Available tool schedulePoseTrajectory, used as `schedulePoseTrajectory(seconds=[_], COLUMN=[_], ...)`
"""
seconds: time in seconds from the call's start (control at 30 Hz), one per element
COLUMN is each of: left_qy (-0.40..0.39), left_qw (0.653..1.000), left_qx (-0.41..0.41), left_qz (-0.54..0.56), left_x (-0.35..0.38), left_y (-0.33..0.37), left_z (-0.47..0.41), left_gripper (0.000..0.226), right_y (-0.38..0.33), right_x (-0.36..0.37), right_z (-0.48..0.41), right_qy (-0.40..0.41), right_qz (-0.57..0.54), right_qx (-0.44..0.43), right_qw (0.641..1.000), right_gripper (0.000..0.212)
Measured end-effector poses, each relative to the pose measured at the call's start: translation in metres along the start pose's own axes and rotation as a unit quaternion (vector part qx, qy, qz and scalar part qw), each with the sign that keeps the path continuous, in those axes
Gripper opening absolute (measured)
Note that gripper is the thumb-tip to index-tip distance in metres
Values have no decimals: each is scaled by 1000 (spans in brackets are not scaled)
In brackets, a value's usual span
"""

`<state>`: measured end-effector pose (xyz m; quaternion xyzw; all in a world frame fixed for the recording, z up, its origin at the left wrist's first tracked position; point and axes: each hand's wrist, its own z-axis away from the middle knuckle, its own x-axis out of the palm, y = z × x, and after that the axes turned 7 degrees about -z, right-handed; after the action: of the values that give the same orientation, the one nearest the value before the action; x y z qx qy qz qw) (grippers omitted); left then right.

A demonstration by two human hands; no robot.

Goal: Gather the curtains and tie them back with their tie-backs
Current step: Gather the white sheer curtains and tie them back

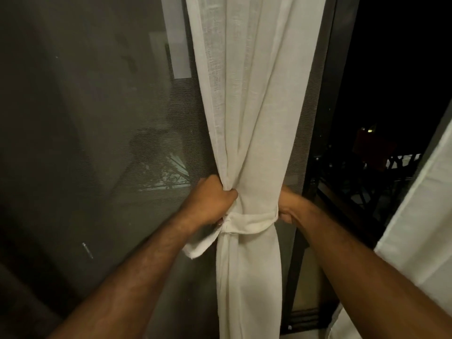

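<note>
A cream sheer curtain hangs in the middle, gathered into a narrow bundle at waist height. A matching cloth tie-back wraps across the front of the bundle. My left hand is closed on the bundle's left edge and on the tie-back's end, whose loose tail hangs down to the left. My right hand reaches behind the bundle's right side, holding the tie-back's other end; its fingers are mostly hidden by the cloth.
A grey mesh screen over glass fills the left. A dark door frame stands right of the curtain, with night outside and a railing. A second white curtain hangs at the right edge.
</note>
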<state>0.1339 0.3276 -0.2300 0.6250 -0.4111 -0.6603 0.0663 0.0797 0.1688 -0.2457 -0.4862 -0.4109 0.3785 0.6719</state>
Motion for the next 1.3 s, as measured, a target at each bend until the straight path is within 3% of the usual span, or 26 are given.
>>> schedulePoseTrajectory(seconds=[0.1, 0.2, 0.27, 0.33, 0.43, 0.6, 0.67, 0.77, 0.83, 0.97, 1.07, 1.13, 1.3], left_qy=[-28, -48, -43, -35, -16, 26, 26, 19, 20, 17, 4, -8, -16], left_qw=[1000, 999, 998, 998, 997, 998, 998, 999, 999, 999, 1000, 999, 995], left_qx=[-6, -24, -34, -44, -58, -56, -55, -50, -41, -21, -5, 1, -4], left_qz=[-13, 7, 22, 28, 44, 13, 7, 7, -15, -30, 13, 46, 102], left_x=[-1, 0, 2, 4, 10, 15, 15, 12, 10, 9, 10, 13, 17], left_y=[10, 18, 22, 24, 27, 30, 26, 19, 14, 8, 10, 11, 7], left_z=[1, -2, -7, -12, -15, -11, -11, -9, -7, -1, 6, 8, 8], left_gripper=[22, 24, 25, 28, 29, 21, 23, 29, 35, 41, 39, 37, 39], right_y=[15, 28, 38, 48, 70, 79, 74, 56, 37, -3, -21, -24, -9], right_x=[-14, -29, -33, -28, -7, 29, 30, 21, 10, -10, -15, -13, -4], right_z=[-7, 0, 13, 34, 59, 65, 65, 69, 73, 81, 73, 57, 21], right_qy=[43, 156, 241, 270, 215, 22, 13, 15, 17, 40, 62, 73, 46], right_qz=[146, 286, 294, 260, 224, 154, 155, 200, 257, 405, 429, 416, 431], right_qx=[-89, -131, -165, -187, -177, -53, -42, -42, -89, -250, -378, -393, -320], right_qw=[984, 936, 910, 908, 934, 986, 987, 979, 962, 879, 818, 817, 842], right_gripper=[20, 13, 12, 13, 19, 49, 43, 26, 13, 9, 11, 12, 6])
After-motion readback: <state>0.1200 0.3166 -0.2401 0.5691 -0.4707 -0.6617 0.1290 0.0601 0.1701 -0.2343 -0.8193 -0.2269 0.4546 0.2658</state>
